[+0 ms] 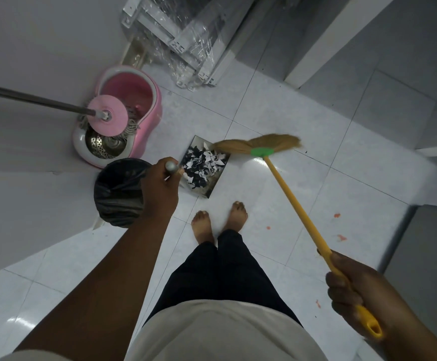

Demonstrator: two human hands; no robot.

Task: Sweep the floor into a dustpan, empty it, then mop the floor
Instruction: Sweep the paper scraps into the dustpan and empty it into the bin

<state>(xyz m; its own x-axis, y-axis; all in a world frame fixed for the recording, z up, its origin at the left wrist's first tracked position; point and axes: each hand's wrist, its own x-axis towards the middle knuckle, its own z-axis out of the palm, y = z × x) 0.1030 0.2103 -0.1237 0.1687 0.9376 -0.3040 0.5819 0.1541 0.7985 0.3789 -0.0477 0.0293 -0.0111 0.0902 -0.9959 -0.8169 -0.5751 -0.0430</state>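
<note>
A metal dustpan [213,187] rests on the white tiled floor [285,121] ahead of my bare feet. It is filled with black and white paper scraps [201,166]. My left hand [160,182] is closed around the dustpan's upright silver handle [172,166]. My right hand [350,287] grips the yellow stick of a broom [294,204]. The straw broom head [259,143] with its green collar lies at the dustpan's far edge.
A bin lined with a black bag [119,190] stands just left of the dustpan. Behind it a pink spin-mop bucket [123,113] holds a mop [106,115] whose metal pole leans left. Plastic-wrapped white frames [186,40] lean at the back. Orange spots [341,238] mark the floor on the right.
</note>
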